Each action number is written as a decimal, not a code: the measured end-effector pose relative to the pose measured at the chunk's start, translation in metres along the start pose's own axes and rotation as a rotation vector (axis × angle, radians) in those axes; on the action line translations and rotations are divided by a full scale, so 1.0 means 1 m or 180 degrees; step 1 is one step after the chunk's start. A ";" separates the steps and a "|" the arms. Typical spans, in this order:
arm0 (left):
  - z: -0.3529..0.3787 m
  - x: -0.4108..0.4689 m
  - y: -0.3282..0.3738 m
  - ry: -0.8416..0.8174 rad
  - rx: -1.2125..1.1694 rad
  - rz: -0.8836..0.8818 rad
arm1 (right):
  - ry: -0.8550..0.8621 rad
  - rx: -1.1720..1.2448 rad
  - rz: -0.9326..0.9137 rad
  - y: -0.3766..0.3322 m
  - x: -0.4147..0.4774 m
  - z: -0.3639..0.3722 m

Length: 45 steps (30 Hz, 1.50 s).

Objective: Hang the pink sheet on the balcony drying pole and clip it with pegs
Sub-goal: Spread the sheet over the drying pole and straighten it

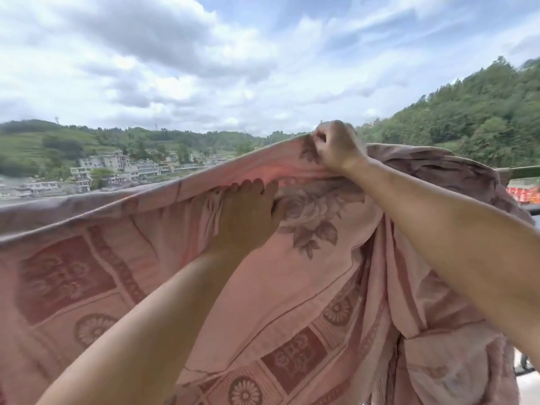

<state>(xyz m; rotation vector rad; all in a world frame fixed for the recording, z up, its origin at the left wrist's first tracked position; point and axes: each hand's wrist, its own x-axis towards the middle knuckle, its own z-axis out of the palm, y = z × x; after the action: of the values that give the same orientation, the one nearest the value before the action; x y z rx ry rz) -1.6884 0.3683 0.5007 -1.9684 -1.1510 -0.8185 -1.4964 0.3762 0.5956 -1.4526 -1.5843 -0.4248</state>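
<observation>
**Sheet draped high, both hands on it**

Sky (204,54): heavy white and grey cloud, fills the upper half of the frame.

Sheet (263,287): pink, woven with roses, wheel shapes and dark red panels. Spans the lower half from the left edge to the right. Its top fold climbs from middle left to a peak right of centre. On the right it hangs bunched in deep folds.

Hillside (482,118): wooded, upper right. A lower green ridge runs across the middle left.

Buildings (117,168): pale blocks, middle left, just above the sheet's top edge.

Left hand (248,214): centre of frame, fingers hooked over a gathered fold, thumb against the cloth.

Right hand (336,147): up at the peak, closed tight on the top edge. The two hands are near each other, not touching.

Pole (523,169): thin, emerging from under the bunched cloth at the right edge.

Red objects (523,194): just below the pole, too blurred to identify.
</observation>
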 end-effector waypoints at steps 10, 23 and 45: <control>0.001 0.011 -0.014 0.0212 -0.0675 -0.0065 | -0.2516 -0.0862 0.0343 0.018 0.029 0.047; -0.006 0.094 0.085 -0.0420 -0.1334 0.0328 | -0.1645 -0.0527 0.1653 0.158 0.004 -0.099; 0.021 0.096 0.138 -0.0361 -0.0405 -0.0358 | 0.0207 -0.0509 0.0880 0.335 0.001 -0.149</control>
<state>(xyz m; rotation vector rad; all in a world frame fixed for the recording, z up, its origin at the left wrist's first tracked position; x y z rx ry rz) -1.5224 0.3796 0.5307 -2.0924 -1.3145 -0.8661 -1.1325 0.3456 0.5678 -1.7339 -1.2979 -0.4389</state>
